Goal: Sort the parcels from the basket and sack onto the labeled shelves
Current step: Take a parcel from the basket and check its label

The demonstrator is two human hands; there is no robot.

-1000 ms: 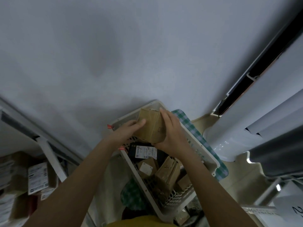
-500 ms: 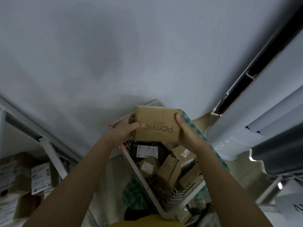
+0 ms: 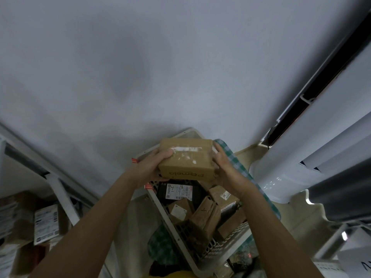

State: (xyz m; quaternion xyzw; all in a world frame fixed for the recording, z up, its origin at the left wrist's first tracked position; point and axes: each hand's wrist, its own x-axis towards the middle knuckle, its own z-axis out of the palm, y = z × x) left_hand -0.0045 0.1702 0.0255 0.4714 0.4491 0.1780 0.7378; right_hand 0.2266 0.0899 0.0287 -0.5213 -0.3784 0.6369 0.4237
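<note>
A brown cardboard parcel (image 3: 185, 159) with tape on top and printed letters on its near side is held above the white plastic basket (image 3: 192, 261). My left hand (image 3: 153, 167) grips its left end, thumb on top. My right hand (image 3: 225, 167) grips its right end. Below, the basket holds several parcels: a black one with a white label (image 3: 178, 192), small brown boxes (image 3: 180, 210) and a brown paper bag (image 3: 204, 219). A green checked sack (image 3: 241, 169) lies under and beside the basket.
A white shelf rack (image 3: 64, 199) at the lower left holds labelled boxes (image 3: 46, 223). A white standing appliance (image 3: 301, 157) rises at the right. Another white shelf with a written label (image 3: 357, 263) is at the lower right. A plain grey wall fills the upper view.
The parcel has been lifted out of the basket and turned in both hands, so its taped face now points up and the printed side faces me.
</note>
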